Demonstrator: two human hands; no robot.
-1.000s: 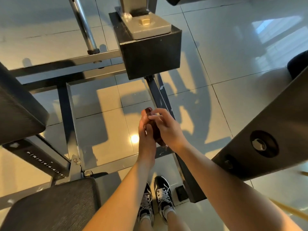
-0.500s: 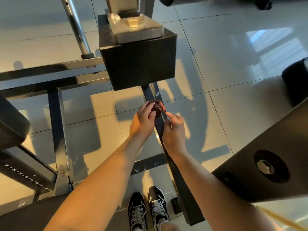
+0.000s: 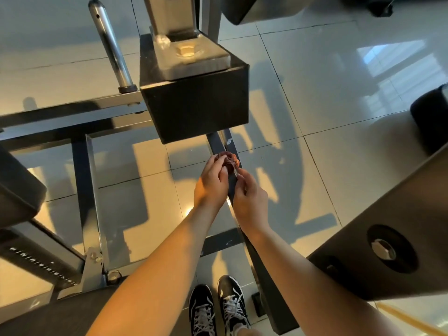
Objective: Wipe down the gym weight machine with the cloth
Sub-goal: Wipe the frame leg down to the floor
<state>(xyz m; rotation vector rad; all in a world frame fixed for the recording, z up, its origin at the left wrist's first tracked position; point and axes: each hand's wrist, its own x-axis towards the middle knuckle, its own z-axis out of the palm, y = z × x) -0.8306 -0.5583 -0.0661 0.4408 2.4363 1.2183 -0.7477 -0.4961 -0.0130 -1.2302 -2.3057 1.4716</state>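
A small dark reddish cloth (image 3: 229, 160) is bunched up over a dark slanted frame bar (image 3: 254, 248) of the weight machine. My left hand (image 3: 212, 184) grips the cloth with its fingers curled round it. My right hand (image 3: 249, 200) sits just below and to the right, fingers curled, pinching the cloth's trailing edge. Both hands hover in front of the machine's black block (image 3: 196, 105), which carries a grey metal plate and a bolt on top.
A chrome peg (image 3: 111, 47) slants up at the left over horizontal frame rails (image 3: 60, 117). Black pads sit at the left edge (image 3: 17, 187) and the bottom left. A large dark plate with a hex bolt (image 3: 385, 248) fills the right. My shoes (image 3: 218, 309) stand on glossy floor tiles.
Both hands moved away from me along the slanted bar toward the black block. The cloth shifted from between both palms to my left fingertips, my right hand trailing below.
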